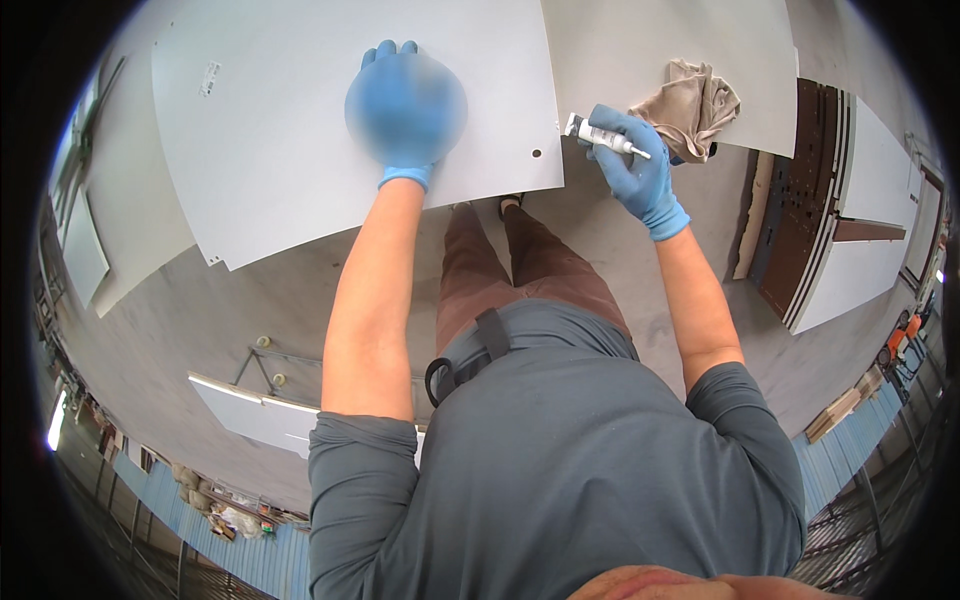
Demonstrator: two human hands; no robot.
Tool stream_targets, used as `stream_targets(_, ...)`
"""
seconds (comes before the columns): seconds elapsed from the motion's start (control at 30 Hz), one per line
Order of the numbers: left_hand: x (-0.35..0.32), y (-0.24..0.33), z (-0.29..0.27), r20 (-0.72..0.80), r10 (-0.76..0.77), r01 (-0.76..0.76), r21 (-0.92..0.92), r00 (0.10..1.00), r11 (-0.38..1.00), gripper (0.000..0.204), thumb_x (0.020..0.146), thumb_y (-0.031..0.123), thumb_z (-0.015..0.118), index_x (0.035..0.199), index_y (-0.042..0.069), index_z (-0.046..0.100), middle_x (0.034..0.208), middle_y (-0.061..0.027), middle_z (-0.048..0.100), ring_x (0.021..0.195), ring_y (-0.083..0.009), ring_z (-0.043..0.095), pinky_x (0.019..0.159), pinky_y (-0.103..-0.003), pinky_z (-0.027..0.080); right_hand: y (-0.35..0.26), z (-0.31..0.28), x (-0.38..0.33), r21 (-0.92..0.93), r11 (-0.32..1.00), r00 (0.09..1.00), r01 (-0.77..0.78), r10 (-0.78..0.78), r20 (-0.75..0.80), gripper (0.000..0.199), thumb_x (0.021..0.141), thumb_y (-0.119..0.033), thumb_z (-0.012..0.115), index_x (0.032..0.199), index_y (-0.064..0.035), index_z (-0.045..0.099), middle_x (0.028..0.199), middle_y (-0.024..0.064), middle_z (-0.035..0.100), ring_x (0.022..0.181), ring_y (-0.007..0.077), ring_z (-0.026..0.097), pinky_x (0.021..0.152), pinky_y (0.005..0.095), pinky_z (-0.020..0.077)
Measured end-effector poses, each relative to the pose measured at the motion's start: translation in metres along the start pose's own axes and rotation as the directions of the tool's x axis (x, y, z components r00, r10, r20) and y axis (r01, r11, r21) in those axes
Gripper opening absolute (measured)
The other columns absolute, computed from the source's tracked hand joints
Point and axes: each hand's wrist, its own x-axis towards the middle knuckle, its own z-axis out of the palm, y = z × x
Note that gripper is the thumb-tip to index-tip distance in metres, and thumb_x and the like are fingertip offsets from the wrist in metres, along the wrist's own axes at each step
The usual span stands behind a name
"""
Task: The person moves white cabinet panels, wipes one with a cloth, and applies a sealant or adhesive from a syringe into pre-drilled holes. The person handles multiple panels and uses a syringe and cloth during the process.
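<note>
My left hand, in a blue glove, lies flat with fingers together on a large white panel. My right hand, also blue-gloved, holds a small white tube with its nozzle pointing right, just past the panel's right edge. A beige cloth lies bunched on a second white panel, touching the back of my right hand. Two small holes sit near the first panel's lower right corner.
A stack of white and dark brown boards stands at the right. Another white panel on a wheeled frame sits at lower left. Grey concrete floor lies below. More white sheets lean at far left.
</note>
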Motion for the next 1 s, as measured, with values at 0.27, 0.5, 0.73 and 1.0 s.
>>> stream_targets(0.27,-0.013,-0.004,0.024,-0.186,-0.111,0.057,-0.273,0.976,0.96,0.05,0.088,0.04,0.075,0.127,0.009,0.071,0.14,-0.0161,0.062,0.135,-0.0378,0.052,0.115,-0.052,0.038,-0.009,-0.001,0.012,-0.027,1.0,0.994,0.008,-0.005,0.11,0.014,0.092,-0.006,0.065,0.105,-0.0029,0.07,0.075,0.008,0.067,0.063,0.0183,0.06,0.061,0.031,0.0462)
stream_targets(0.5,-0.016,-0.007,0.03,-0.231,-0.09,0.028,-0.259,0.969,0.966,0.049,0.088,0.039,0.075,0.127,0.009,0.071,0.139,-0.0155,0.062,0.134,-0.0376,0.053,0.113,-0.051,0.039,-0.006,0.004,0.011,-0.234,0.971,0.997,0.058,-0.045,0.061,0.021,0.089,-0.004,0.07,0.11,-0.0009,0.069,0.084,0.0089,0.072,0.069,0.0185,0.066,0.065,0.0323,0.0525)
stream_targets(0.73,-0.014,-0.005,0.026,-0.263,-0.077,0.017,-0.225,0.962,0.974,0.048,0.088,0.038,0.075,0.125,0.008,0.072,0.135,-0.0167,0.065,0.131,-0.0378,0.056,0.11,-0.051,0.043,-0.002,0.022,0.011,-0.432,0.856,0.945,0.285,-0.327,-0.024,0.019,0.082,-0.007,0.08,0.096,-0.0056,0.068,0.074,0.0104,0.065,0.063,0.028,0.063,0.059,0.0386,0.0482)
stream_targets(1.0,-0.013,-0.006,0.027,-0.25,-0.079,0.011,-0.262,0.965,0.965,0.049,0.087,0.038,0.075,0.125,0.009,0.07,0.137,-0.0154,0.063,0.131,-0.0384,0.055,0.112,-0.051,0.041,-0.005,0.023,0.015,-0.502,0.804,0.943,0.318,-0.323,0.081,0.022,0.079,-0.003,0.077,0.097,-0.0067,0.065,0.075,0.0106,0.066,0.067,0.0312,0.065,0.06,0.0404,0.0493)
